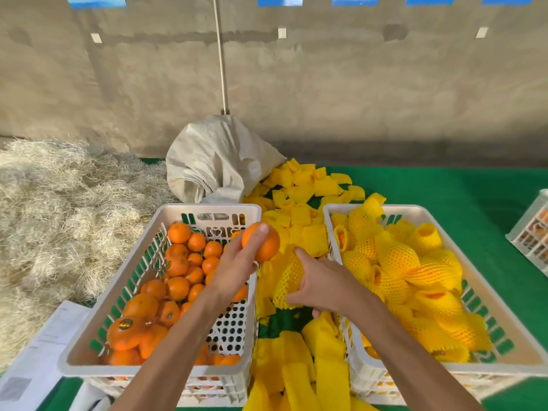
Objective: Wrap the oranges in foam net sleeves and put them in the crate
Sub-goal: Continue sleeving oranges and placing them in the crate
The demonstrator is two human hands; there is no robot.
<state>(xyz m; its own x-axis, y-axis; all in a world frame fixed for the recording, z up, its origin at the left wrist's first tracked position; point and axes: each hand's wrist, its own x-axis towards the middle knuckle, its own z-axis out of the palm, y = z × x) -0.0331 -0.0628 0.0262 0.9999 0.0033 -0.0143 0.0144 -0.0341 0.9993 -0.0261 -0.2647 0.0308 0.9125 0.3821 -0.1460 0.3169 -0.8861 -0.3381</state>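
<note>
My left hand (237, 262) grips a bare orange (267, 243) above the right edge of the left white crate (124, 286), which holds several loose oranges (178, 271). My right hand (323, 284) pinches a yellow foam net sleeve (289, 281) in the gap between the two crates, just below and right of the held orange. The right white crate (519, 355) holds several oranges wrapped in yellow net sleeves (397, 256).
Loose yellow sleeves (302, 188) lie scattered on the green table cover (444, 188) behind and between the crates. A grey sack (219, 161) stands at the back, straw (59, 209) at left, papers (47, 345) at lower left, another crate (533, 232) at far right.
</note>
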